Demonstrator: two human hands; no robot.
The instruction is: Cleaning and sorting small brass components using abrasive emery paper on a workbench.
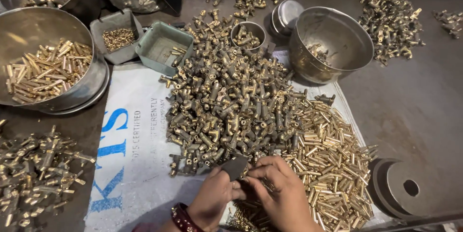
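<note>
From my end, the left hand (212, 198) and right hand (282, 188) meet fingertip to fingertip at the near edge of the big heap of brass fittings (226, 97), pinching a small dark flat piece (235, 167) between them — I cannot tell which hand bears it. Just right lies a spread of shiny brass tubes (328, 164). Everything rests on a white printed sack (135, 155); a steel bowl (333, 44) stands beyond.

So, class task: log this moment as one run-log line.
left hand: on dark flat piece | right hand: fingers at brass pile | under: printed sack
</note>
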